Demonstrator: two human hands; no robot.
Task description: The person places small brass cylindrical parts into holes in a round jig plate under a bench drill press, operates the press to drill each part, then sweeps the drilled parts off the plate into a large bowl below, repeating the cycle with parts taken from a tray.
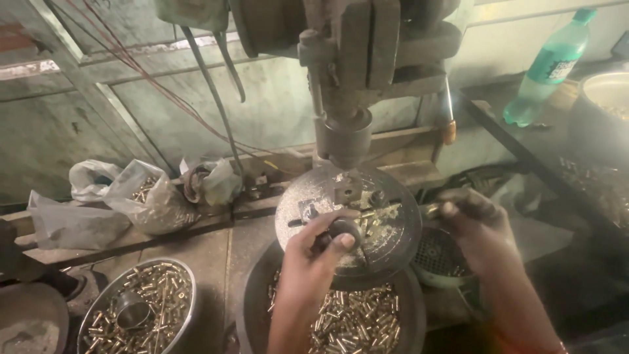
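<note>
A drill press (344, 72) stands over a round metal work table (393, 242) strewn with brass shavings. My left hand (321, 252) is on the table's front, fingers closed around a small dark round tool (345, 229). My right hand (472, 219) is at the table's right edge, pinching a small brass piece (432, 210) between its fingertips. Below the table sits a dark bowl (252, 295) full of small brass pieces.
A steel bowl (98, 308) of brass pieces with a small cup in it sits at lower left. Plastic bags (141, 196) lie on the bench behind. A green bottle (553, 62) and a pot (606, 98) stand at upper right. A perforated strainer (436, 252) sits under my right hand.
</note>
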